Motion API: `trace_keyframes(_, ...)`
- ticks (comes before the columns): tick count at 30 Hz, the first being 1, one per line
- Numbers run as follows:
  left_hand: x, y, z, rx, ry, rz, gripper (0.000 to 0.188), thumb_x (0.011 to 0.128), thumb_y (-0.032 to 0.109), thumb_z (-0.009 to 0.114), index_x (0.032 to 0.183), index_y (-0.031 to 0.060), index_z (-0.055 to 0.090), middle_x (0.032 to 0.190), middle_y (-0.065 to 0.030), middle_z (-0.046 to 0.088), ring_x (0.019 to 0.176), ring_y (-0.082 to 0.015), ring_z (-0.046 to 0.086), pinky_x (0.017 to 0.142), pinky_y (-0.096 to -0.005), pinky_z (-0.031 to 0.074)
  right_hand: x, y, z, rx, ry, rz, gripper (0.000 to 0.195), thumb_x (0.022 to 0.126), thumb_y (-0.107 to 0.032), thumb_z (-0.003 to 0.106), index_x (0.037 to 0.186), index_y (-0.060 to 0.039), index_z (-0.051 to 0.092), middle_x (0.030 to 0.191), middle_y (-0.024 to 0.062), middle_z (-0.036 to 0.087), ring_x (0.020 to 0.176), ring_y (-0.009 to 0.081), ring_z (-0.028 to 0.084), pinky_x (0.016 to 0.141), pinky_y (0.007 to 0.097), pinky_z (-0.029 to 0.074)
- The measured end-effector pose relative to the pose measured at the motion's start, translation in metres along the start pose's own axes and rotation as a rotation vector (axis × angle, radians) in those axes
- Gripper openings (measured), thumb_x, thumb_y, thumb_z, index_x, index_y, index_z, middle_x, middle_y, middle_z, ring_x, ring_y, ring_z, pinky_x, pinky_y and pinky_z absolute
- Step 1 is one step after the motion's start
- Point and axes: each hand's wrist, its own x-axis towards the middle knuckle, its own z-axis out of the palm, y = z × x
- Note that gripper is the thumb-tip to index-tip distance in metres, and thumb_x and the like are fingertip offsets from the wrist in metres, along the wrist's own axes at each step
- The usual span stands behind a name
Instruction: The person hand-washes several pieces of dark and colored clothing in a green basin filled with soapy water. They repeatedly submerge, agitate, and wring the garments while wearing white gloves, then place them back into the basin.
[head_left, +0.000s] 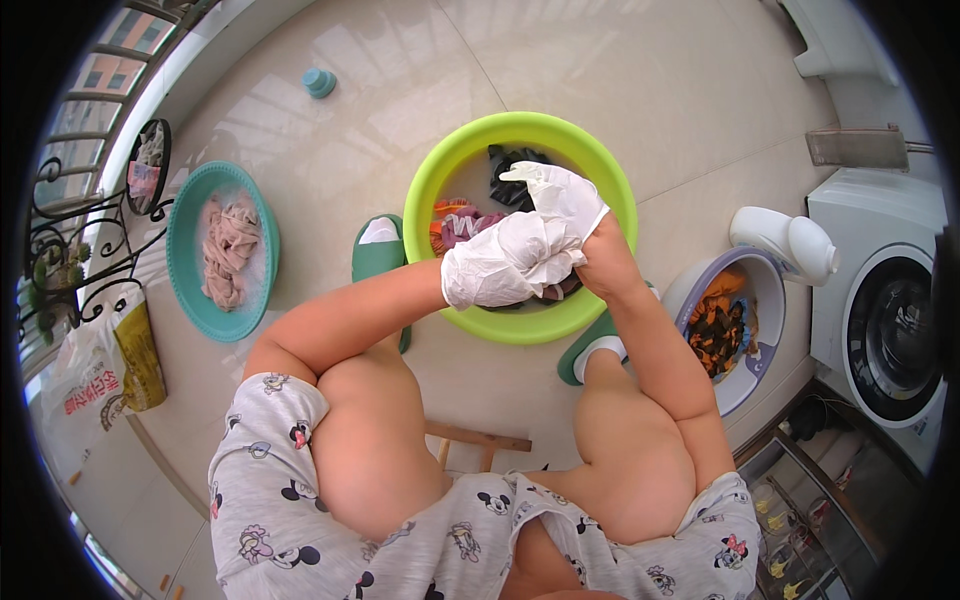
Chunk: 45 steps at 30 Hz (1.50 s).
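Note:
My left hand (510, 259), in a thin white glove, is over the lime-green basin (426, 161), its fingers bunched around the lower part of the white glove (559, 191) on my right hand (589, 225). The heel and wrist of my right hand are bare below that glove's edge, and its fingertips look loose and creased. How my right fingers lie inside is hidden. In the basin's water lie a black cloth (510, 180) and a mauve and orange garment (469, 225). More dark fabric shows partly beneath my hands.
A teal basin (177, 251) with a pinkish garment (231, 251) in suds stands left. A white-purple basin (772, 330) of clothes, a white bottle (784, 236) and a front-loading washing machine (832, 217) are right. A blue cap-like container (319, 83) sits on the floor. Bags lie left.

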Motion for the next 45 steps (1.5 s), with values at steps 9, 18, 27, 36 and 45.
trace_keyframes(9,0.018,-0.006,0.023,1.014,0.041,0.322,0.014,0.09,0.02,0.068,0.089,0.0061,0.066,0.087,-0.0133,0.065,0.079,-0.033,0.065,0.072,-0.0423,0.054,0.044,0.039,-0.018,-0.684,-0.197,-0.087,0.038,0.096,-0.036,0.06,0.094,-0.0007,0.073,0.081,0.0195,0.071,0.068,0.0274,0.068,0.066,0.0392,0.054)
trace_keyframes(18,-0.007,-0.027,0.01,0.382,0.255,-0.003,0.018,0.093,0.025,0.07,0.09,0.0079,0.068,0.079,-0.0122,0.066,0.073,-0.0303,0.065,0.066,-0.0409,0.051,0.026,0.004,-0.02,0.651,-0.157,0.242,0.07,0.109,-0.048,0.021,0.155,0.0044,0.026,0.16,0.0156,0.035,0.145,0.024,0.035,0.123,0.0363,0.025)
trace_keyframes(27,0.009,-0.038,0.021,0.326,0.207,0.016,0.013,0.092,0.019,0.067,0.091,0.0056,0.067,0.078,-0.011,0.067,0.071,-0.0237,0.066,0.064,-0.0363,0.052,0.025,0.006,0.011,0.936,-0.044,0.401,0.071,0.108,-0.048,0.031,0.15,0.0082,0.036,0.154,0.0208,0.043,0.141,0.0281,0.043,0.119,0.0383,0.033)
trace_keyframes(36,-0.004,-0.046,0.01,-0.541,0.216,-0.246,0.015,0.1,0.017,0.058,0.095,0.0057,0.065,0.077,0.0027,0.056,0.067,-0.0062,0.05,0.058,-0.0242,0.042,0.014,0.02,-0.002,0.268,-0.01,0.17,0.048,0.106,-0.028,0.046,0.147,-0.0036,0.047,0.146,0.0117,0.054,0.135,0.0226,0.05,0.114,0.0339,0.038)
trace_keyframes(45,-0.009,-0.032,-0.002,-0.569,0.242,-0.237,0.019,0.101,0.026,0.061,0.089,0.0119,0.059,0.074,0.0049,0.05,0.065,-0.0072,0.042,0.059,-0.0234,0.037,0.008,0.027,-0.033,-0.587,-0.236,-0.102,0.045,0.104,-0.013,0.044,0.147,-0.0049,0.047,0.152,0.0124,0.048,0.141,0.0261,0.044,0.117,0.0359,0.032)
